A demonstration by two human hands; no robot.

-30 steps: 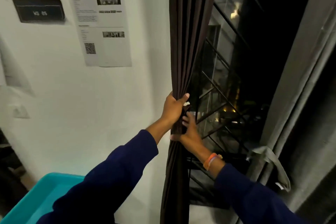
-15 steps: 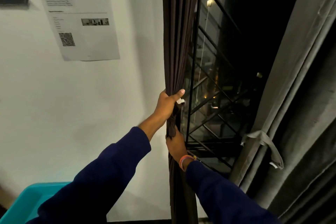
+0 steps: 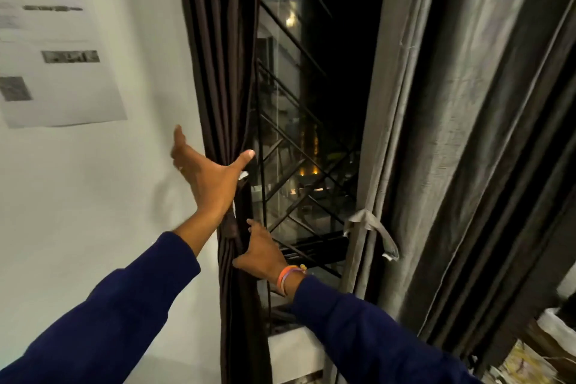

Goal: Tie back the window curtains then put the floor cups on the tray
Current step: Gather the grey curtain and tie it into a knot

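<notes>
A dark brown curtain (image 3: 218,72) hangs gathered at the window's left edge, cinched by a tie (image 3: 231,224) at wrist height. My left hand (image 3: 205,174) is spread open in front of the bunched folds, thumb out to the right, fingers straight toward the wall. My right hand (image 3: 260,254), with wristbands, touches the curtain just below the tie, fingers relaxed. The grey curtain (image 3: 436,134) on the right is gathered and bound with a grey tie (image 3: 371,227). No cups or tray are in view.
A black window grille (image 3: 296,165) with dark glass fills the gap between the curtains. A printed sheet (image 3: 53,50) is stuck on the white wall at left. A white sill (image 3: 293,352) lies below the window. Clutter shows at the bottom right corner.
My left hand has let go of the brown curtain and spread open. My right hand has slid lower, below the tie. The view has shifted right, and the teal bin is out of frame.
</notes>
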